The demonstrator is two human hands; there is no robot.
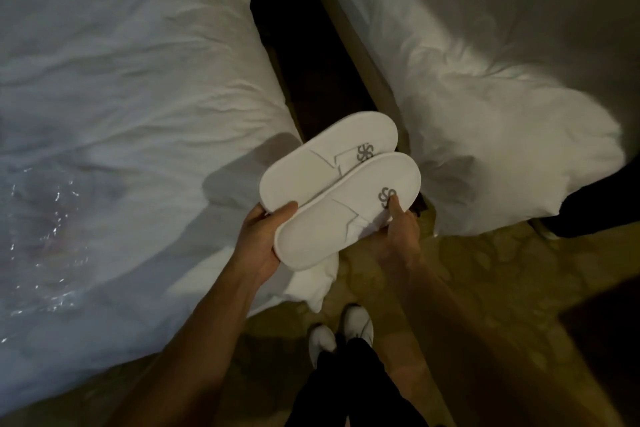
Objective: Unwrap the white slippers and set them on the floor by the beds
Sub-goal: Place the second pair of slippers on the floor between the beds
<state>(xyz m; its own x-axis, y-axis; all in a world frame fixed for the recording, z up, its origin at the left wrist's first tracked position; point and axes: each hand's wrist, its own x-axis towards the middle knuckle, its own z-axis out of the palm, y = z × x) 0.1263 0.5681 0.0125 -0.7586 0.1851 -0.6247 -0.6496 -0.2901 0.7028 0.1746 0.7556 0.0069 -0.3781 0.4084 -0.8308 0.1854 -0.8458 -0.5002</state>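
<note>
room: a dim bedroom seen from above, with a patterned carpet floor (467, 288) and a dark gap running between two beds.
left bed: the left bed (121, 97) is covered in a rumpled white duvet whose corner hangs down toward the carpet near the person's legs.
right bed: the right bed (502, 80) also wears a white duvet, its near corner lit more brightly than the rest.
plastic wrap: a crumpled clear plastic wrap (45, 218) lies on the left bed, glinting in small highlights, well apart from the slippers.
slippers: the two white slippers (339, 191) are held in the air above the gap between the beds, side by side and overlapping, the nearer one partly over the farther one. each shows a grey swirl logo on its upper; they look bare of wrapping.
left hand: the left hand (263, 236) grips the heel ends of the pair from below, thumb on top at the edge of the farther slipper, fingers curled under.
right hand: the right hand (398, 222) holds the nearer slipper by its toe end, thumb pressing on the upper just beside the logo, fingers hidden beneath.
feet: the person's white shoes (358, 324) stand on the carpet below the slippers, with dark trousers above them.
far right: a dark shape sits at the right edge beside the right bed; what it is cannot be told.
</note>
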